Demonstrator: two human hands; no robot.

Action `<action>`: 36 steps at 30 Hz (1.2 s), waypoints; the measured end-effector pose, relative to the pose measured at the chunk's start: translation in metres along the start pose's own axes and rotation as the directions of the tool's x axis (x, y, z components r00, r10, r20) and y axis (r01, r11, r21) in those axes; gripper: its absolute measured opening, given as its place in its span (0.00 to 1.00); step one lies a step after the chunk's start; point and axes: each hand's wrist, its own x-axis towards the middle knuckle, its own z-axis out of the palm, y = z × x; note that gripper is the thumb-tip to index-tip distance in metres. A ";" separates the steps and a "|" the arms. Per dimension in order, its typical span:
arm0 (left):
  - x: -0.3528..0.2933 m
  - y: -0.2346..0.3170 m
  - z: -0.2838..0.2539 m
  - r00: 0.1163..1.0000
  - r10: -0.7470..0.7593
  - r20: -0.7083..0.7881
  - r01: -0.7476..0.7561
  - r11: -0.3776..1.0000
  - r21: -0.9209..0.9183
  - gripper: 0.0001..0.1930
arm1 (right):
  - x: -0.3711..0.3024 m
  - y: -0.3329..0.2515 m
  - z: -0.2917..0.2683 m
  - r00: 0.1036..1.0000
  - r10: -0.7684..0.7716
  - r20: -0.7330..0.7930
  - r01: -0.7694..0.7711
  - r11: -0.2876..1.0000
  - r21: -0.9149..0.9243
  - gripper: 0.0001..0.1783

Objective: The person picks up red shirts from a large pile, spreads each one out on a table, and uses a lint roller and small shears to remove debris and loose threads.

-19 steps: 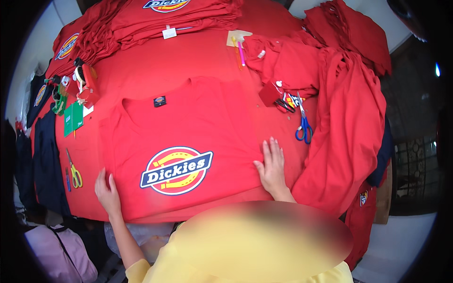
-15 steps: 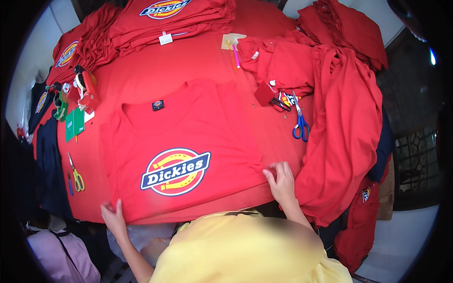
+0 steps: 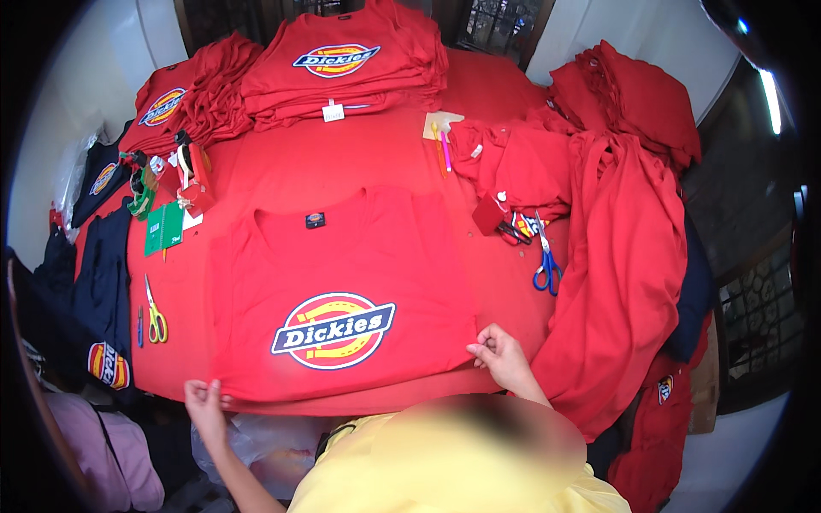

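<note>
A red T-shirt [image 3: 385, 265] lies spread in front of me, with a neck label at the top and a large printed logo in blue, yellow and white. At its lower left corner my left hand [image 3: 205, 409] pinches the hem between bent fingers, close to the table's front edge. My right hand [image 3: 506, 359] grips the lower right corner, thumb and fingers pressed together on the cloth. Between the two hands the hem runs fairly straight, and the shirt's body looks mostly smooth.
Folded red shirts [image 3: 342, 77] are stacked at the back. Heaped red cloth [image 3: 611, 274] covers the right side, beside blue-handled scissors [image 3: 546, 272]. Yellow-handled scissors [image 3: 156, 321], a green notebook [image 3: 164, 228] and a red tape dispenser [image 3: 197, 184] lie left. Dark garments [image 3: 104, 274] hang over the left edge.
Both hands have closed on the shirt's lower corners; the right hand's fingers were more spread before. Creases at the shirt's right side have smoothed out. The whole view has shifted.
</note>
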 end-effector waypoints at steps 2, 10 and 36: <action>-0.004 0.060 0.001 0.988 0.134 -0.072 -0.146 0.971 -0.188 0.07 | -0.014 -0.053 -0.020 0.991 -0.136 0.007 0.129 0.958 0.257 0.07; 0.052 0.176 -0.132 0.497 0.761 0.416 0.122 0.413 -0.902 0.23 | -0.050 -0.165 -0.103 0.667 -0.729 -0.153 0.657 0.478 0.584 0.01; 0.218 0.369 0.697 0.647 0.390 0.655 -0.072 0.887 -0.456 0.15 | 0.523 -0.225 -0.483 0.746 -0.103 -0.658 0.536 0.679 0.501 0.17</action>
